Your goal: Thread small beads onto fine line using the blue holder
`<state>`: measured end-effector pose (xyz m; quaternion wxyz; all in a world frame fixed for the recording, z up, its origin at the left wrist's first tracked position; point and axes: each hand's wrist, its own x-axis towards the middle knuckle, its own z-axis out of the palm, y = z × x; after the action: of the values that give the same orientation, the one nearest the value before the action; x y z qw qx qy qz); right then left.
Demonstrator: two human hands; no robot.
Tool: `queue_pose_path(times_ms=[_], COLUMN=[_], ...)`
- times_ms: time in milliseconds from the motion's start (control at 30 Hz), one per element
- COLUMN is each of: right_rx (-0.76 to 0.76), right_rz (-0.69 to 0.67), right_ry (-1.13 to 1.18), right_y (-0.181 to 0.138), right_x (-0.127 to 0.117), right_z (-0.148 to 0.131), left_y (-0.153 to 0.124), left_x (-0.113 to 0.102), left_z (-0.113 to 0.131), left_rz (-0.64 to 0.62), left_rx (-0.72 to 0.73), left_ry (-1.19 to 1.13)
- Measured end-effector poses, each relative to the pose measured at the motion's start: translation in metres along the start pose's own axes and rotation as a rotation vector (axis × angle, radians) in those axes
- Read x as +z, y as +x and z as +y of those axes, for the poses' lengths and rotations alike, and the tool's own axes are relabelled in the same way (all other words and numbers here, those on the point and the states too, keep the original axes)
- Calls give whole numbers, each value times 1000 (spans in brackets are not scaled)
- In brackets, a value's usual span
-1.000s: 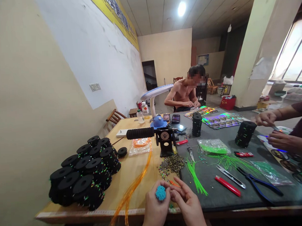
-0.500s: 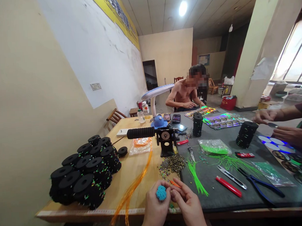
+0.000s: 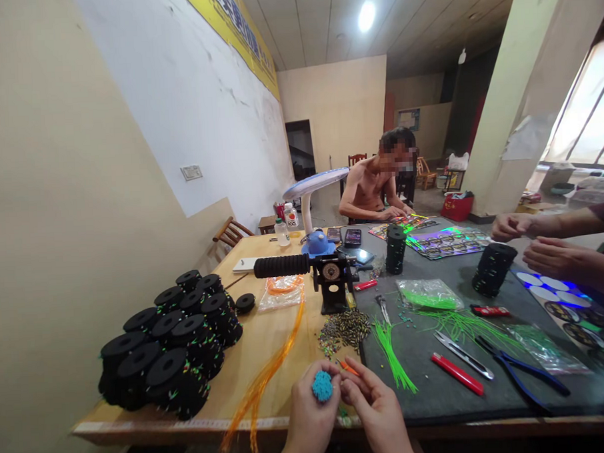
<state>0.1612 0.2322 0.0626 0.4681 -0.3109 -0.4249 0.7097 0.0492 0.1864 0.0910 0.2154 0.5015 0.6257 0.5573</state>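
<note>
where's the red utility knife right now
In the head view, the red utility knife lies on the dark mat, right of the person's right hand, beside the blue-handled pliers.

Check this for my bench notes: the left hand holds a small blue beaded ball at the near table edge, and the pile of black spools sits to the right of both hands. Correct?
Not quite. In the head view the black spools are piled to the left of the hands, on the wooden table. The rest stands: the left hand holds the blue beaded ball at the near edge, with the right hand beside it.

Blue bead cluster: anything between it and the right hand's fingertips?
Nothing visible. The left hand pinches the blue bead cluster from below; the right hand sits right beside it, fingertips almost at the cluster, only a small open gap between them.
</note>
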Motion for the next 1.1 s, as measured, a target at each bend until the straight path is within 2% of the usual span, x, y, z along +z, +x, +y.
queue_pose_path(times_ms=[333,467,567,667,733,800,967,1100], right_rx=[-27,-120,-284,-478,-540,-539,-501,-523], right_rz=[-35,-34,73,218,278,285,247,273], right_ry=[-100,-252,-575,-1015,-1269,-1480,-1848,-1973], right_y=[1,2,5,5,2,-4,-7,8], right_x=[-1,-12,-43,-89,-118,-137,-148,-155], right_z=[0,-12,-39,-70,-87,-96,-94,-88], left_y=[2,4,5,6,8,10,12,12], left_x=[0,0,-3,-8,-12,-14,-15,-16], left_z=[-6,-8,-6,-6,-8,-10,-8,-3], left_rz=[-5,18,29,9,6,3,7,7], left_rx=[-14,-46,-50,-43,-26,-7,41,45], left_ry=[-7,-10,6,-4,-11,-22,-29,-31])
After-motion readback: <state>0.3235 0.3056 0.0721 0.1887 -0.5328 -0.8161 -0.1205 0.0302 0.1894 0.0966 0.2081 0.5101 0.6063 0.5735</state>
